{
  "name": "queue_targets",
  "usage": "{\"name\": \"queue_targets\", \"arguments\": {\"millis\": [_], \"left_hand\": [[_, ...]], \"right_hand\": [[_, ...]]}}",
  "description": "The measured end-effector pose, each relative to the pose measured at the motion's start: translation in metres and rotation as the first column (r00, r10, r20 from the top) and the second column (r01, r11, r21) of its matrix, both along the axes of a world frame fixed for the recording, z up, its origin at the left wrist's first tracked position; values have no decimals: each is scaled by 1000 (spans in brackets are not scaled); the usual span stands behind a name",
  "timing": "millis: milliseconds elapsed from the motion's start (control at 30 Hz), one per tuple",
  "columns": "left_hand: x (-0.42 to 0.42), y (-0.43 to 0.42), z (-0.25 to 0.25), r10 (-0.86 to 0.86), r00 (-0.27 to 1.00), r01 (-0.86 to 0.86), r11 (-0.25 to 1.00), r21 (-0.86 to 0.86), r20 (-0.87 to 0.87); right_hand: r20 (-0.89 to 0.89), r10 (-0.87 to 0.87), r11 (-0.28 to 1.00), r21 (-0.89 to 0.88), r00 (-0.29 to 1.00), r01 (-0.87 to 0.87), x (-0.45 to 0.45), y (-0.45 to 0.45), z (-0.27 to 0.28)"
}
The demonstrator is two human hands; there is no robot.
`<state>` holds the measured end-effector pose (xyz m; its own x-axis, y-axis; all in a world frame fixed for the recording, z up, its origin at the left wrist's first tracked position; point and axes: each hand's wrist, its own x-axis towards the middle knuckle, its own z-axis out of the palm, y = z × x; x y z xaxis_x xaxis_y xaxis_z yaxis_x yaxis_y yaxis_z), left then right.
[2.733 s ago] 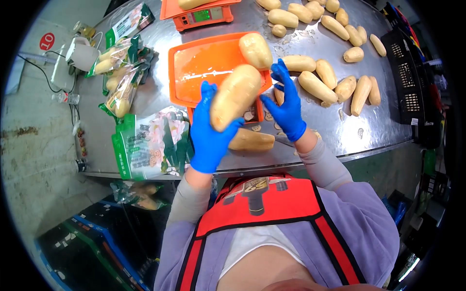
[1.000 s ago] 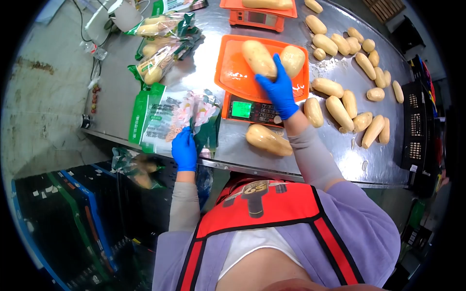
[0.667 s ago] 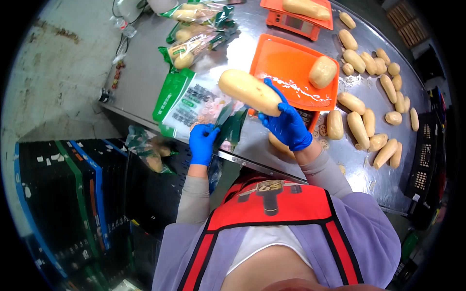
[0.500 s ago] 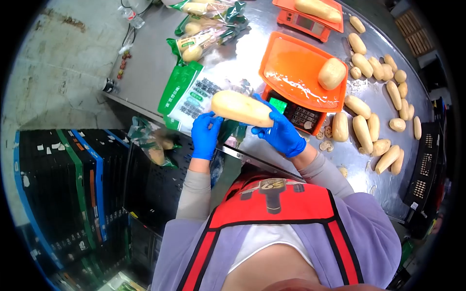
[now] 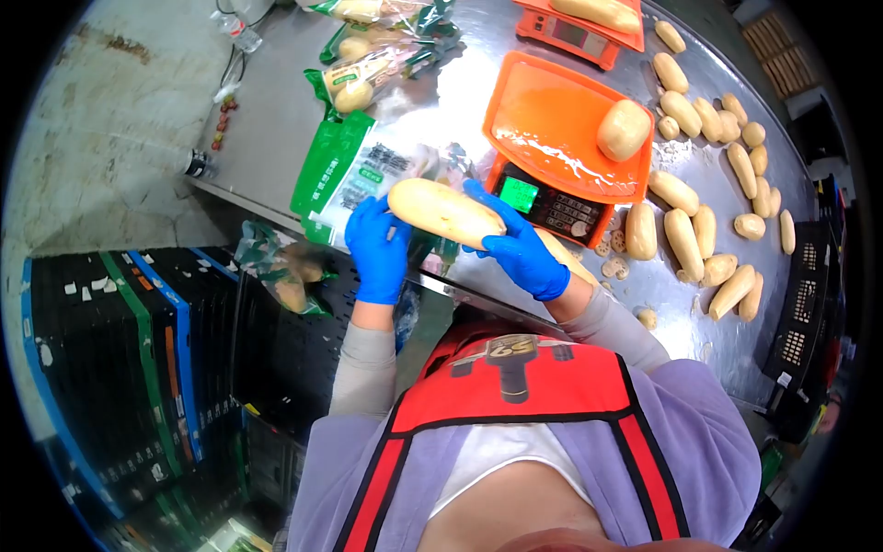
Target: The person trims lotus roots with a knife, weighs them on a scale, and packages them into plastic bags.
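My right hand (image 5: 524, 255), in a blue glove, grips the right end of a pale, long lotus root (image 5: 446, 211), thumb on top. A second lotus root (image 5: 572, 260) shows partly behind that hand and wrist. My left hand (image 5: 377, 253), also gloved in blue, is by the root's left end with fingers half bent and thumb apart; it appears to hold nothing. Just beyond the left fingers, a green and white printed plastic bag (image 5: 336, 175) lies flat at the table edge. The orange scale (image 5: 561, 120) ahead carries one stubby lotus root (image 5: 624, 130); its display glows green.
Several loose lotus roots (image 5: 682, 241) and cut slices (image 5: 614, 267) lie on the metal table's right side. Filled bags (image 5: 354, 92) lie at the far left, and a second orange scale (image 5: 570, 37) stands at the back. Stacked black crates (image 5: 110, 368) stand at lower left.
The held lotus root has shifted slightly left. My left hand has moved left and up, towards the bag. A second lotus root now shows behind my right hand.
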<state>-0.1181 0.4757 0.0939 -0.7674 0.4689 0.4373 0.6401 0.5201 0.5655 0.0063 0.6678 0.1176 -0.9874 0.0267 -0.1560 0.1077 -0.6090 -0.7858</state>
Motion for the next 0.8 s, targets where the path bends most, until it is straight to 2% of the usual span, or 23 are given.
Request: {"name": "queue_targets", "arguments": {"millis": [67, 100, 133, 167, 200, 267, 333, 400, 433, 467, 500, 567, 600, 633, 700, 767, 800], "left_hand": [[0, 1, -1, 3, 988, 2, 999, 36, -154], [3, 0, -8, -20, 1000, 17, 991, 133, 22], [5, -1, -21, -41, 947, -84, 927, 366, 319], [10, 1, -21, -64, 888, -174, 869, 462, 455], [5, -7, -29, -59, 854, -218, 862, 457, 517], [6, 1, -15, -162, 691, -378, 750, 543, 705], [12, 5, -11, -125, 770, -192, 890, 414, 626], [16, 12, -10, -142, 792, -101, 929, 357, 594], [17, 17, -6, -197, 874, 65, 953, 295, 444], [19, 22, -1, -270, 920, 218, 955, 203, 284], [19, 28, 3, -286, 916, 234, 950, 205, 281], [25, 41, 15, -305, 925, 245, 934, 258, 226], [28, 46, 28, -298, 927, 252, 945, 209, 227], [31, 46, 27, -309, 924, 263, 941, 211, 226], [35, 43, 23, -396, 875, 336, 911, 237, 280], [42, 43, 21, -390, 879, 338, 915, 218, 273], [44, 44, 20, -405, 881, 367, 911, 186, 243]], "right_hand": [[-51, -21, 988, 153, 998, 28, 1, -1, -1], [-127, -22, 978, 202, 992, 47, 2, 0, 0], [-145, 24, 942, 335, 989, 27, 2, 4, 0], [-192, 24, 924, 378, 981, 51, 2, 6, -2], [-228, 104, 924, 383, 968, -9, 2, 8, -4], [-120, 168, 842, 534, 978, -79, 5, 8, 1], [-80, 176, 817, 568, 981, -100, 6, 3, -14], [-150, -130, 943, 288, 980, 169, 4, -5, -30], [-117, -244, 948, 179, 963, 262, 3, -8, -32], [-150, -220, 934, 251, 964, 253, 5, -9, -39], [-181, -193, 914, 325, 964, 244, 7, -8, -45], [-152, 73, 823, 567, 986, 26, 20, -2, -26], [-154, 192, 791, 609, 969, -60, 24, 0, -26], [-224, 175, 754, 656, 959, 16, 22, -3, -26], [-215, 94, 521, 843, 972, 136, 19, 0, -20], [-161, -89, 462, 867, 983, 185, 20, 4, -29], [-309, -151, 419, 840, 939, 344, 20, 5, -42]]}}
